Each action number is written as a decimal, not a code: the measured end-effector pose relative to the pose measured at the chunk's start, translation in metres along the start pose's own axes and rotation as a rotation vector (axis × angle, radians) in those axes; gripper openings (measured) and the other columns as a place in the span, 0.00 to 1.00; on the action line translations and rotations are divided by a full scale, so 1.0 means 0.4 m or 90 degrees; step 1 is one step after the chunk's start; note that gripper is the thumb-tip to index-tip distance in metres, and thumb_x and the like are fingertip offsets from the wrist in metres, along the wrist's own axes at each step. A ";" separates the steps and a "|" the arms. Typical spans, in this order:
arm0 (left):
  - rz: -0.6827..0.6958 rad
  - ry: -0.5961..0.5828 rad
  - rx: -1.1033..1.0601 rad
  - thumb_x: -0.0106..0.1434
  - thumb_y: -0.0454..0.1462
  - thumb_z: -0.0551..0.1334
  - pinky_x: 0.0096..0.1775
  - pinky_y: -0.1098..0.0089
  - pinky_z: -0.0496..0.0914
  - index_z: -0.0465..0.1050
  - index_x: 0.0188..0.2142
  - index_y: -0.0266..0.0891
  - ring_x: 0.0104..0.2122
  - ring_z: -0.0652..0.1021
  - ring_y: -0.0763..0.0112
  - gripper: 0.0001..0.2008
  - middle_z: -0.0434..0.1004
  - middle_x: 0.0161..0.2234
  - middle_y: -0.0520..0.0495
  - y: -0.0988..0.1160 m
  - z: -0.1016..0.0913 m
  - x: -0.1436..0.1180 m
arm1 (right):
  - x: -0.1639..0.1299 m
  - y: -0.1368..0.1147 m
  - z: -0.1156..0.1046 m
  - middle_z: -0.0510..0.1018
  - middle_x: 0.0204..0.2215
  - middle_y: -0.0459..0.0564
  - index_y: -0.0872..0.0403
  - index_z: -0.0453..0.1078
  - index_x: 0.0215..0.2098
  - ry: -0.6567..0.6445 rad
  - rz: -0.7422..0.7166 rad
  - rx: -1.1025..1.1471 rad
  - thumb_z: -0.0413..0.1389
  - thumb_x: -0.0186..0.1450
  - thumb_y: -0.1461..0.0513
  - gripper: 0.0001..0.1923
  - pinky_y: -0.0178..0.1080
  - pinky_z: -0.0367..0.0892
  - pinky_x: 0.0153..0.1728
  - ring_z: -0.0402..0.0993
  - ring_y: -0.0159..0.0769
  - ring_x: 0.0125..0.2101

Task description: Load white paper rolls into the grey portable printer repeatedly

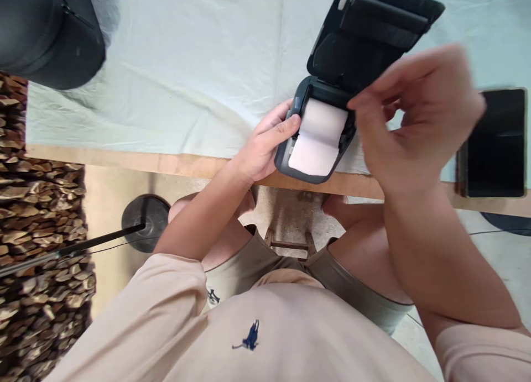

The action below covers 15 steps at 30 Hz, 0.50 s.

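A dark portable receipt printer point(309, 176) is at the table's front edge, its lid point(360, 45) swung up and away from me. A white paper roll point(326, 119) lies inside, with its loose end over the front lip. My left hand point(267, 141) grips the printer's left side, thumb on the rim beside the roll. Over the printer's right side, my right hand point(415, 111) is closed, thumb and forefinger pinched together near the roll's upper right corner. Motion blurs this hand, and anything between its fingertips is too small to make out.
A phone-like black slab point(495, 144) lies on the right of the cloth-covered table point(199, 50). A black zipped case point(50, 33) stands at the far left. Below are a round black stand base point(145, 221), a pole, and stacked firewood point(45, 233).
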<state>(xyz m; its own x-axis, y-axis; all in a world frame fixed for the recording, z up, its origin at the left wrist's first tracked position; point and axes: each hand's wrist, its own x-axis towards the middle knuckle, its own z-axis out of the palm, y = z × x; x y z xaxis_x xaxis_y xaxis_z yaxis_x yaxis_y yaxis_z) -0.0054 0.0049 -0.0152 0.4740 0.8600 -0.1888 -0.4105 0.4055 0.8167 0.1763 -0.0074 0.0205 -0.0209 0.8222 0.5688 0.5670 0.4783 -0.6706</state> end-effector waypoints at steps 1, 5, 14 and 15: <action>-0.005 0.009 0.001 0.66 0.46 0.62 0.58 0.56 0.72 0.73 0.49 0.39 0.62 0.72 0.49 0.17 0.78 0.45 0.45 0.000 0.001 -0.001 | -0.001 -0.001 -0.002 0.74 0.29 0.44 0.54 0.69 0.35 -0.064 -0.004 -0.089 0.55 0.64 0.63 0.02 0.36 0.66 0.31 0.72 0.27 0.30; -0.004 0.024 0.028 0.65 0.43 0.63 0.51 0.61 0.77 0.72 0.50 0.41 0.57 0.77 0.53 0.15 0.77 0.42 0.47 -0.004 -0.002 -0.002 | 0.001 -0.020 -0.017 0.78 0.32 0.48 0.50 0.75 0.42 -0.245 0.072 -0.332 0.58 0.60 0.58 0.12 0.40 0.62 0.33 0.73 0.39 0.37; 0.005 -0.007 0.020 0.68 0.41 0.59 0.45 0.69 0.78 0.73 0.50 0.38 0.54 0.79 0.57 0.13 0.78 0.42 0.48 0.000 0.005 -0.002 | -0.002 -0.039 -0.034 0.79 0.37 0.44 0.47 0.73 0.46 -0.261 0.127 -0.240 0.61 0.55 0.60 0.19 0.36 0.59 0.28 0.62 0.25 0.24; 0.003 0.012 0.003 0.69 0.41 0.59 0.47 0.67 0.78 0.73 0.48 0.38 0.56 0.78 0.56 0.13 0.79 0.42 0.47 0.001 0.005 0.001 | -0.004 -0.036 -0.039 0.79 0.38 0.44 0.48 0.72 0.46 -0.212 0.108 -0.173 0.60 0.56 0.60 0.19 0.35 0.58 0.26 0.61 0.23 0.23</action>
<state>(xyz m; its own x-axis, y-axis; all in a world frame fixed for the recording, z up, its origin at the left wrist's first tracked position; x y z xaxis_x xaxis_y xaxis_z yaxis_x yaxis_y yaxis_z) -0.0037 0.0048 -0.0140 0.4572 0.8676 -0.1958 -0.4083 0.4003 0.8204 0.1808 -0.0205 0.0366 -0.1471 0.9574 0.2486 0.7801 0.2668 -0.5659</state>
